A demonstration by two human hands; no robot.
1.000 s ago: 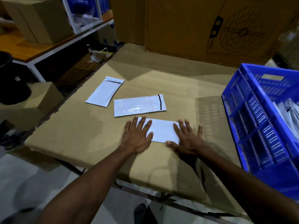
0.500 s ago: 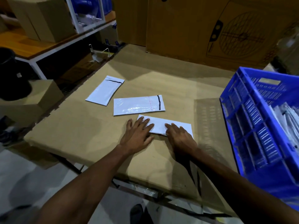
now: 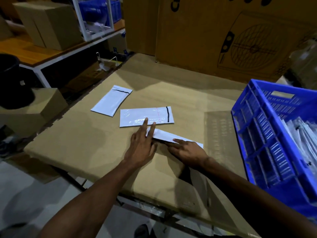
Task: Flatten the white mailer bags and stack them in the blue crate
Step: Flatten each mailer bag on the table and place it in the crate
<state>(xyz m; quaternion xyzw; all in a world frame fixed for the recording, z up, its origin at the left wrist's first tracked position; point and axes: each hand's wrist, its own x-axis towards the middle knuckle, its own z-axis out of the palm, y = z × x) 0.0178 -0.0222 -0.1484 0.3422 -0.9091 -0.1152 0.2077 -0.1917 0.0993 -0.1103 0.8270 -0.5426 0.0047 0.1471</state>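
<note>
Three white mailer bags lie on the cardboard-covered table (image 3: pixel 180 86). The nearest mailer (image 3: pixel 164 135) has its near edge raised off the table. My right hand (image 3: pixel 188 152) pinches that edge, index finger on top. My left hand (image 3: pixel 142 145) lies flat with straight fingers across the mailer's left end, its fingertips reaching the middle mailer (image 3: pixel 135 115). The third mailer (image 3: pixel 111 100) lies further left, untouched. The blue crate (image 3: pixel 257 138) stands at the table's right side, with several white mailers (image 3: pixel 298 134) stacked inside.
A large cardboard box with a fan drawing (image 3: pixel 231 36) walls off the table's far side. To the left are a small box (image 3: pixel 42 107) with a black object (image 3: pixel 12 79) on it, and a shelf with more boxes (image 3: pixel 46 23).
My right hand has slid left along the nearest mailer and lifted its near edge. My left hand has moved forward, so its fingertips now reach the middle mailer.
</note>
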